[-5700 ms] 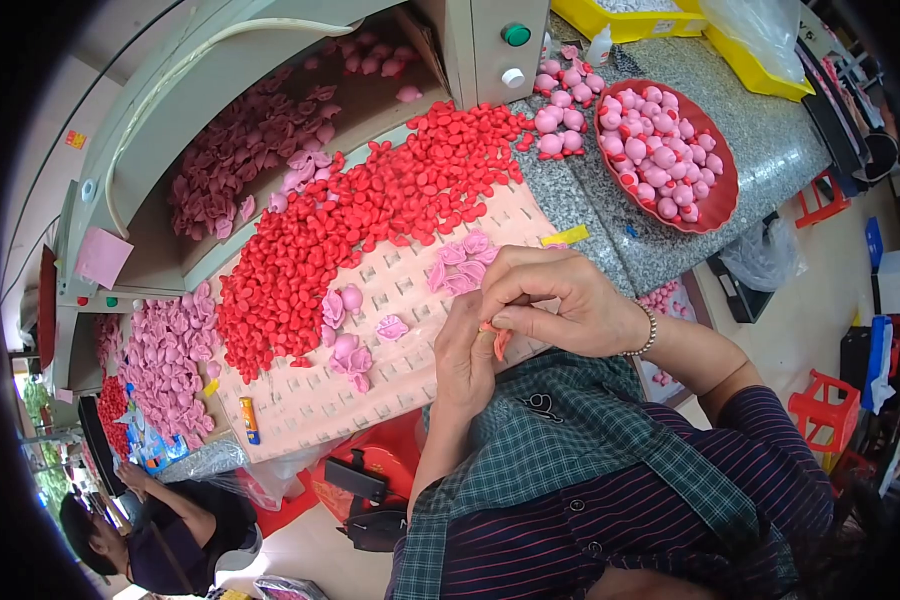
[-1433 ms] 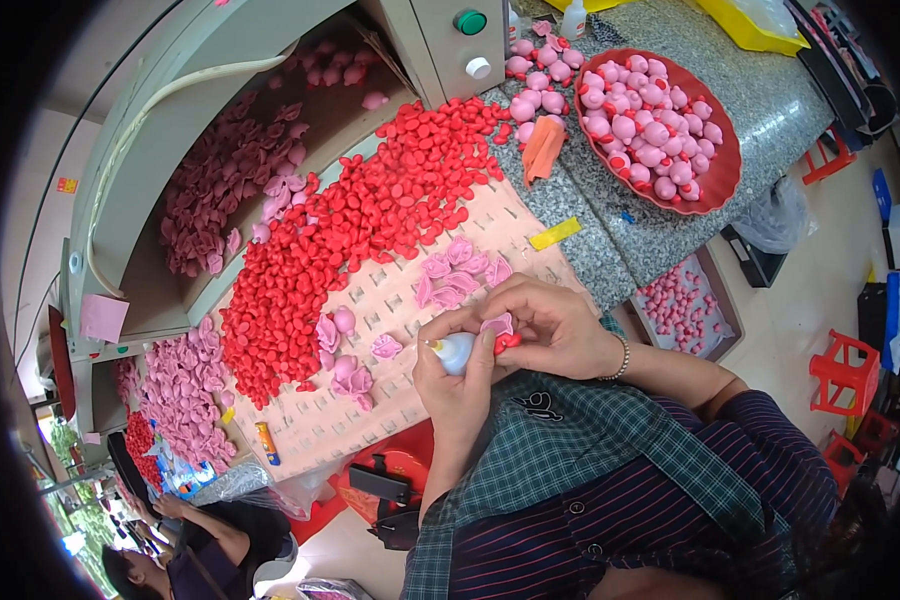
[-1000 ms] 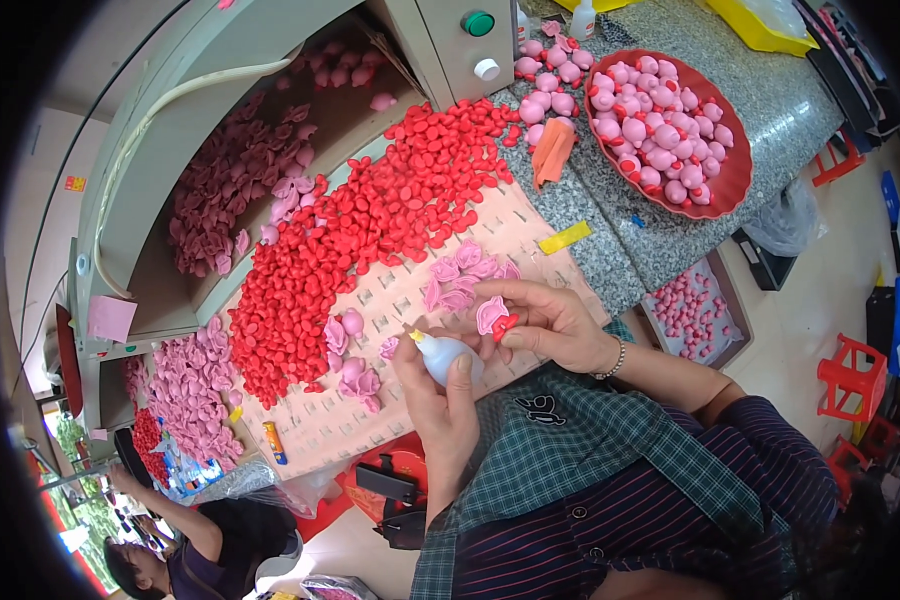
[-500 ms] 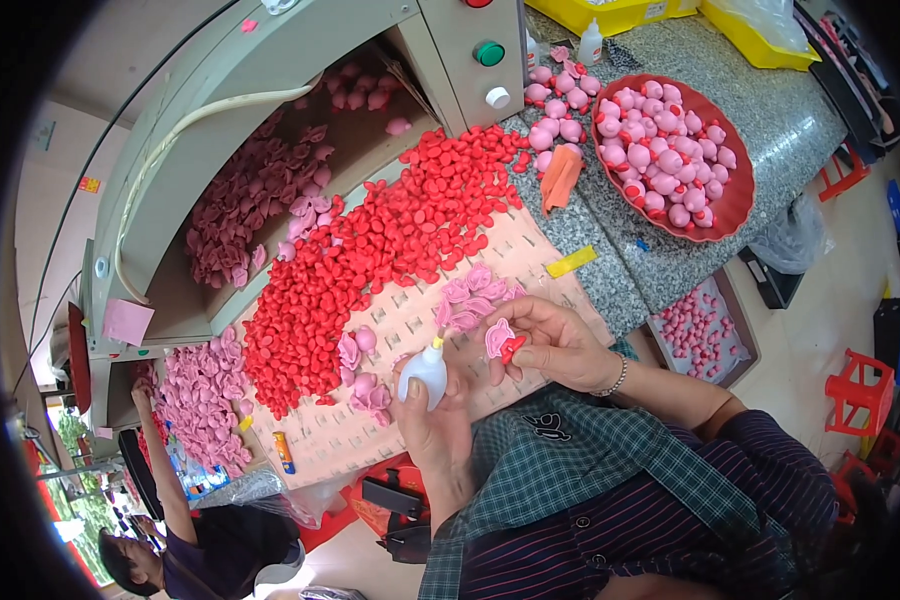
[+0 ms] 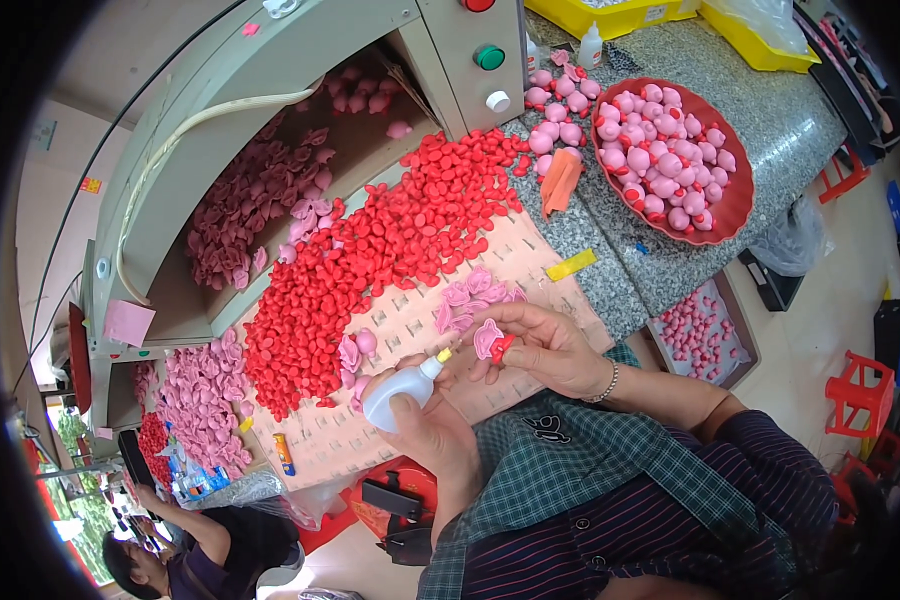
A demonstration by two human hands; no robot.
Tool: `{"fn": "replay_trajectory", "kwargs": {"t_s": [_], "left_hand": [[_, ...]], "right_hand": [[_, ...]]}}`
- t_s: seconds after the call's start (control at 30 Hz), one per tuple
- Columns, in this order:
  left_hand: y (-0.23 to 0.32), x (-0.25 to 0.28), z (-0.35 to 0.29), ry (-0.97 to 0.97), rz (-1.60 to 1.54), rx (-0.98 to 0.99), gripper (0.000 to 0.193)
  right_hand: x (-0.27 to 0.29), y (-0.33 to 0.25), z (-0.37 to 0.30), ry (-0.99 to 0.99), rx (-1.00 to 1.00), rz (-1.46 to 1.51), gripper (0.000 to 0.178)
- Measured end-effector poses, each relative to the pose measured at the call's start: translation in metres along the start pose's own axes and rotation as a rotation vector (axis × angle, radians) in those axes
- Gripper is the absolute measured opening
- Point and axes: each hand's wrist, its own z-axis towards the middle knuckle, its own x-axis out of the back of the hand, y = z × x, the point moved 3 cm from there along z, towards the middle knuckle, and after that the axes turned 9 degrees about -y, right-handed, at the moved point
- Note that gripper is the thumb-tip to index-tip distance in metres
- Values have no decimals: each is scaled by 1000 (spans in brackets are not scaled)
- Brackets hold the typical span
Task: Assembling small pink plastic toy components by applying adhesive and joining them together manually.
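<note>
The left hand (image 5: pixel 435 428) has its fingers wrapped round the bottle (image 5: pixel 398 398), whose yellow tip (image 5: pixel 444 355) points toward the pink piece (image 5: pixel 486 338), near but apart. The right hand (image 5: pixel 562 352) has thumb and fingers clamped on the red piece (image 5: pixel 502 347), which touches the pink piece.
</note>
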Motion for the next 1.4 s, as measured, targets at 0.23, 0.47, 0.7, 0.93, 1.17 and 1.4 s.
{"fn": "replay_trajectory", "kwargs": {"t_s": [0.23,0.47,0.7,0.93,1.17,1.4], "left_hand": [[3,-5,-8,34,226,-182,45],[11,-14,-9,7,240,-178,39],[12,-11,-12,38,243,-208,38],[14,-16,-12,22,254,-195,35],[11,-12,-12,21,279,-219,36],[12,-14,-11,20,287,-225,35]], "right_hand": [[-6,0,2,-64,55,-15,44],[-8,4,-1,-64,42,6,45],[-10,4,0,-73,23,40,45],[-12,3,2,-72,18,50,44],[-10,2,2,-79,31,16,43],[-10,3,2,-79,21,22,44]]}}
